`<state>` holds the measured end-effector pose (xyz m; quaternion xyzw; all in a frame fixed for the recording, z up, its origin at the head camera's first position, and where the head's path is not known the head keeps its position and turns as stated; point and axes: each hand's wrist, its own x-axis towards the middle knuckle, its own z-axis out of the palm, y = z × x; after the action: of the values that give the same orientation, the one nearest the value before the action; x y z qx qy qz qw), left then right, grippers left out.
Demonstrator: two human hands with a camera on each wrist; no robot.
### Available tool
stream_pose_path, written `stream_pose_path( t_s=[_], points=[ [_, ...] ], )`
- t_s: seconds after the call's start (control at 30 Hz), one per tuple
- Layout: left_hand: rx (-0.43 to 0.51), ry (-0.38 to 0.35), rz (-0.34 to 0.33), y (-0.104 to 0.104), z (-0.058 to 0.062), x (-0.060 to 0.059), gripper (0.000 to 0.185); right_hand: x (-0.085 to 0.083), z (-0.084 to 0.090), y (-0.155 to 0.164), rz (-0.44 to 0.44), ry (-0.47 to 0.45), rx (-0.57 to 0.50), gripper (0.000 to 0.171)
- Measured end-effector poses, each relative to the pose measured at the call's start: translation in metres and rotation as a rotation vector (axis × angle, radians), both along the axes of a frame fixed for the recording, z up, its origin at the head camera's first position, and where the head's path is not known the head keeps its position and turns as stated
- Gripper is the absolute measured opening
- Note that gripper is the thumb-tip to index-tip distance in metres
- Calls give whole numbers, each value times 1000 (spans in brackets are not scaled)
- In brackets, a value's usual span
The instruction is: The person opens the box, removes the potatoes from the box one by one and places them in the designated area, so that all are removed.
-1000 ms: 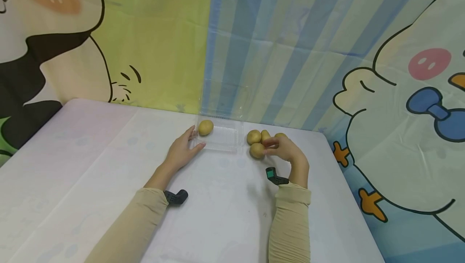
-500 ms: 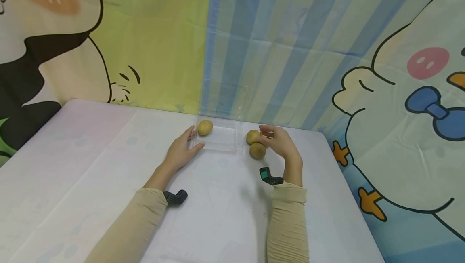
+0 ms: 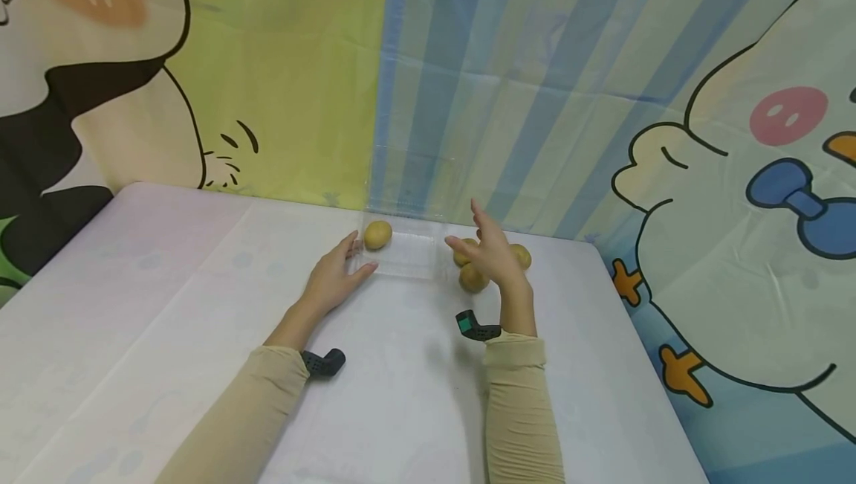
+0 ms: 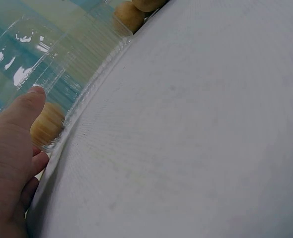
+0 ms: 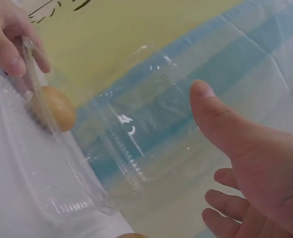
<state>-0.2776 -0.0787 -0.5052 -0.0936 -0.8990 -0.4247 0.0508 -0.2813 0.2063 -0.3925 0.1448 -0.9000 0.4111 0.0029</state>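
The clear plastic box [image 3: 414,255] stands at the back of the table with its lid [image 5: 151,119] raised. Inside, at its left end, lies one yellow potato [image 3: 377,235]. My left hand [image 3: 332,276] holds the box's left front corner, thumb at the front and fingers on the left side. To the right of the box my right hand [image 3: 493,252] hovers over loose potatoes, thumb stretched toward the box and forefinger raised. Nothing shows in it. A potato [image 3: 473,279] lies in front, another [image 3: 520,256] to its right; one behind is partly hidden by the hand.
A white cloth covers the table [image 3: 374,395], whose back edge meets a printed curtain [image 3: 535,97] with cartoon figures. The raised lid leans up close to this curtain. Each wrist wears a black strap-on camera.
My right hand has shifted left and up from the loose potatoes, and its fingers have spread. The right-hand potato shows again from behind it. My left hand and the box stay in place.
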Motion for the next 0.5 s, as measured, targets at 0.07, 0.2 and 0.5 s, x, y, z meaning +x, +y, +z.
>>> stream_pose_path(
  t_s=[0.07,0.2,0.5],
  points=[
    [-3,1,1,0,0,0,86,-1,-1,-5,-16,-6,8,93],
    [-5,2,3,0,0,0,86,-1,-2,-14,-44,-28,30,99],
    [-12,-8,7,1,0,0,87,-3,-10,-32,-53,-10,61,103]
  ],
)
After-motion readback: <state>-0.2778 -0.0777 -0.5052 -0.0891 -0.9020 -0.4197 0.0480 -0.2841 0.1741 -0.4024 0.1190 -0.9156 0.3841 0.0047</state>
